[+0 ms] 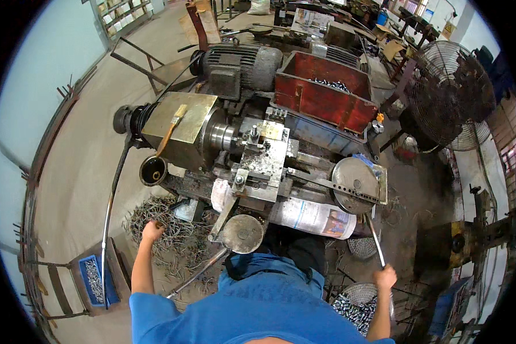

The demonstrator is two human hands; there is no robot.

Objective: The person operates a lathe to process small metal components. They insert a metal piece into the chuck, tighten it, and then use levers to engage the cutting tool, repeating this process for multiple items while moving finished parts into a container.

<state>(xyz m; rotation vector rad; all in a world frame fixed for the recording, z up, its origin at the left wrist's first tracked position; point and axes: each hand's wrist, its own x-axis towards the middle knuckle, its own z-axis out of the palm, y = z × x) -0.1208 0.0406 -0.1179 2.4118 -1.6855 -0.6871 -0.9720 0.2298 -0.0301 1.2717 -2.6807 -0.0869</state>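
Note:
My right hand (385,277) is wrapped round the lower end of a bare metal lever (376,239), which slants up toward a round disc (355,182) at the right of a small lathe. Out to the left, my left hand (153,230) hangs above a heap of curly metal shavings (175,238). Its fingers are curled together; anything between them is too small to make out. Between my arms stands the lathe, with its chuck (222,137) facing a metal tool slide (264,163). A second round disc (242,234) sits close to my body, with another rod below it.
A brush (175,126) lies on the headstock beside a dark cup (153,171). Behind stand a motor (241,66) and a red bin (327,94) of small metal parts. A blue tray (92,281) is at left, a parts basket (358,307) at lower right, a fan (450,80) far right.

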